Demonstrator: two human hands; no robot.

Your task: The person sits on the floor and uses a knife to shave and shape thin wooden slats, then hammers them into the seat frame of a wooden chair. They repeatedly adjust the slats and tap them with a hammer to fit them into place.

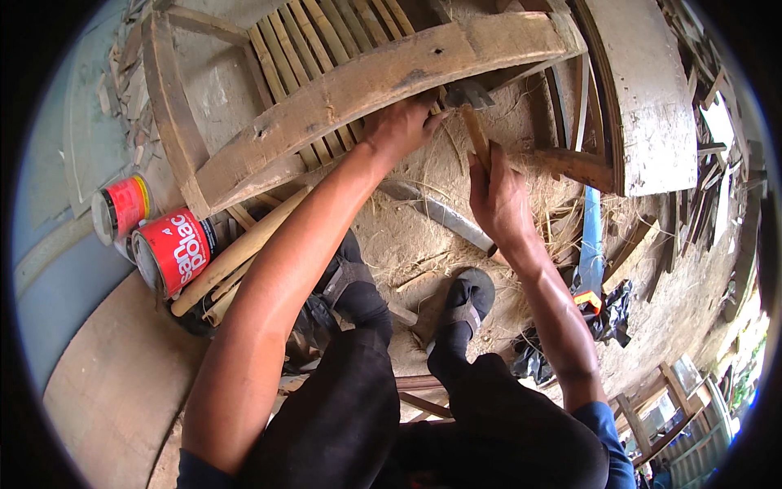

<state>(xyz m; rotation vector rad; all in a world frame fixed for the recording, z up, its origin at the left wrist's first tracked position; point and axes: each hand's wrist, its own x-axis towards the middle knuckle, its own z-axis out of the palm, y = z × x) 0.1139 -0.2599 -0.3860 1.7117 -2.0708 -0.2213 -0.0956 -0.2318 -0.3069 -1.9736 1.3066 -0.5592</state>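
Observation:
In my right hand (498,202) is the wooden handle of a hammer (476,134). The dark metal hammer head (470,95) is raised near the underside of a curved wooden beam (391,77), close to the fingers of my left hand (399,130). That hand reaches up against the beam beside a row of bamboo slats (314,49). Its thumb shows, bent toward the slats' end; the other fingers are partly covered by the beam, and what they pinch is too small to make out. The beam belongs to a wooden frame (175,98) tilted in front of me.
A long blade (448,220) lies on the dirt floor below my hands. Two red cans (175,251) and bamboo poles (244,253) sit at left. On the right are a pale board panel (652,98), a blue saw (592,236) with orange handle and scrap wood (631,257). My feet stand in the middle.

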